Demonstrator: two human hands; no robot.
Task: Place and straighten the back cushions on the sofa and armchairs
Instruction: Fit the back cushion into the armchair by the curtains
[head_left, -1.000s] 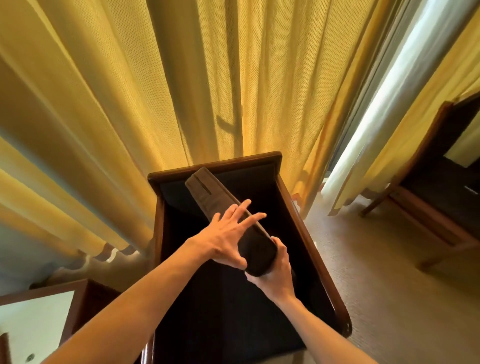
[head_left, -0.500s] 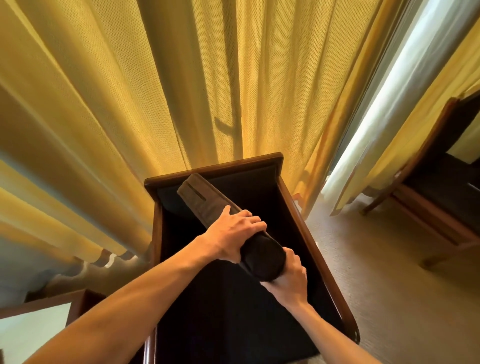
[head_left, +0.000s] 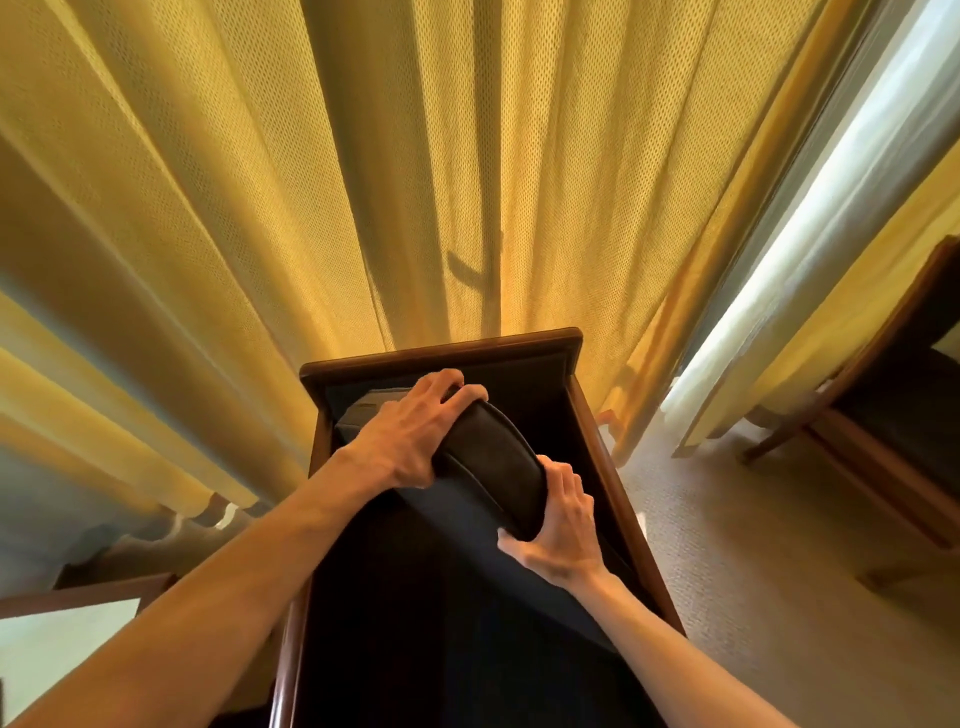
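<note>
A dark back cushion (head_left: 498, 467) lies tilted inside the wooden-framed armchair (head_left: 592, 426), its upper end toward the chair's back rail. My left hand (head_left: 410, 431) grips the cushion's top edge near the back rail, fingers curled over it. At the cushion's lower right end, my right hand (head_left: 561, 525) clasps the corner, thumb on top. The chair's dark seat (head_left: 415, 623) lies below, mostly in shadow.
Yellow curtains (head_left: 260, 208) hang right behind the armchair. A second wooden armchair (head_left: 883, 441) stands at the right on the beige carpet (head_left: 753, 571). A light-topped side table (head_left: 57, 634) sits at the lower left.
The cushion has swung toward the chair's back. My left hand slid up to its top edge; my right hand rose with its lower end.
</note>
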